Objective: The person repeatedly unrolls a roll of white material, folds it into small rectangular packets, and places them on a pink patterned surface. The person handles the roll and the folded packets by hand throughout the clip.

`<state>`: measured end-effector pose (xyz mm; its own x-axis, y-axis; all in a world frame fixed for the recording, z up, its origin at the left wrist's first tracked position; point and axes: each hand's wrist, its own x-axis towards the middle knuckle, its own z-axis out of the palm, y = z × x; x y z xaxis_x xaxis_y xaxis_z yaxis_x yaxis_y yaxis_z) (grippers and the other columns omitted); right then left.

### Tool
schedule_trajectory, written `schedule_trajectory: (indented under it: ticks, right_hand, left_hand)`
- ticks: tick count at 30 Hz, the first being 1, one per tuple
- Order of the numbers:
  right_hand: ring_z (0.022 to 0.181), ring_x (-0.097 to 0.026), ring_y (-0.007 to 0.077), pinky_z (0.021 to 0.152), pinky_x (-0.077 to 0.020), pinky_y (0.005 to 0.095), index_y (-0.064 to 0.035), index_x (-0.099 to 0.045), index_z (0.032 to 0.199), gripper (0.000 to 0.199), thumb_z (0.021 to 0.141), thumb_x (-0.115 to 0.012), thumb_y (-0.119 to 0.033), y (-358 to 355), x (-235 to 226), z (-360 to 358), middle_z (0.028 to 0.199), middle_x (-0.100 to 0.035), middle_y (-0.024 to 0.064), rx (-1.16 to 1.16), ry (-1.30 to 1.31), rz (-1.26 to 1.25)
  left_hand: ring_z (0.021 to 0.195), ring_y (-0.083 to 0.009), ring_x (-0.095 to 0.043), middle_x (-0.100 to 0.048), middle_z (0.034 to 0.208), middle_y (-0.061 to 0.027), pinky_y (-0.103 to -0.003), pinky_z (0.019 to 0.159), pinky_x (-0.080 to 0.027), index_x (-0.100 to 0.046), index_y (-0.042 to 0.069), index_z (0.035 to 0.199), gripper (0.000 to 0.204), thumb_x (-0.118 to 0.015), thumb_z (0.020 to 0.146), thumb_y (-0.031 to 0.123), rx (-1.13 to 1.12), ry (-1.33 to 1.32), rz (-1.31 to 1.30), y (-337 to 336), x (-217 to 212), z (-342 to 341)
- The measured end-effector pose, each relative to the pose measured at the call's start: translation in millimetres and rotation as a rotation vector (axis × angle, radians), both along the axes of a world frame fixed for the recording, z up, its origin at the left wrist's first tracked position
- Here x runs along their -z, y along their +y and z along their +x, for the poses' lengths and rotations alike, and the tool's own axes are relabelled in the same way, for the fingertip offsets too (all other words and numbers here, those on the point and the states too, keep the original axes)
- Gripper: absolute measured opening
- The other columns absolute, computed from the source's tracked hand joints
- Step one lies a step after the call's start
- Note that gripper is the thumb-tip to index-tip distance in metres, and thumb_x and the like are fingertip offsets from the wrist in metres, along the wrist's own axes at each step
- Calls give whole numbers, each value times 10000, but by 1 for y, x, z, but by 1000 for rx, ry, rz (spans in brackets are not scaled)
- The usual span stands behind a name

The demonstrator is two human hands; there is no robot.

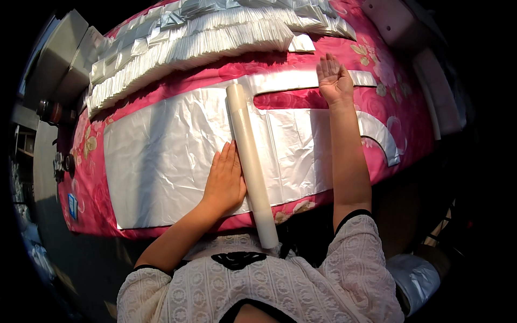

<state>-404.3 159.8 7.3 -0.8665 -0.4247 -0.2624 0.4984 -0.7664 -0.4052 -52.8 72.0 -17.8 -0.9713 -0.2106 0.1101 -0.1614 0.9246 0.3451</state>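
A thin white plastic sheet (183, 172), cut like a disposable apron with two long strips at its right end, lies spread on the table. Across its middle rests a long pale roll (249, 151), its near end jutting past the table edge toward my body. My left hand (224, 175) lies flat on the sheet, fingers outstretched, along the left side of the roll. Over the far strip (285, 81), my right hand (335, 81) shows its palm with the fingers extended and nothing in it. My right forearm passes over the near strip (377, 131), which curves at its end.
Long rows of folded white plastic packets (188, 48) line the far side of the table. A pink floral cloth (86, 183) covers the tabletop. Pale boxes (64, 48) and a dark cylindrical object (54, 112) are at the left; a pale padded object (396, 24) stands far right.
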Motion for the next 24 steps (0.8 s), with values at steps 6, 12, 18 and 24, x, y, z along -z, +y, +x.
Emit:
schedule_trajectory:
  ticks: [6,12,18,24]
  right_hand:
    - [1149,-495,217,996,-338,370,-22,-464,1236,358,965,-387,-242,-36,-103,82,1170,-582,117,-142,745,290]
    - [837,-535,383,883,-387,436,20,-590,876,242,881,-477,-194,-156,-75,284,891,-596,195,-503,1639,774]
    - [1279,-314,355,1036,-249,494,18,-418,1269,572,856,-514,-366,-169,1,372,1327,-385,233,-830,1957,738]
    - [1134,-486,311,962,-387,395,-39,-553,1147,334,830,-586,-141,-36,-27,233,1200,-542,144,-288,1820,859]
  left_hand:
    - [1332,-368,-214,-252,1405,-266,-462,1087,-155,-287,-120,1322,623,-438,796,178,-20,8,-10,-1,2,2]
    - [1317,-389,-241,-260,1392,-284,-455,1079,-187,-250,-119,1331,637,-439,846,248,8,46,-16,-3,1,5]
    - [1333,-364,-240,-247,1419,-258,-483,1080,-163,-254,-117,1335,644,-429,850,268,17,119,-220,-3,46,-11]
    - [1343,-362,-188,-235,1415,-260,-466,1092,-146,-260,-105,1336,627,-441,827,213,-27,-24,38,-1,10,2]
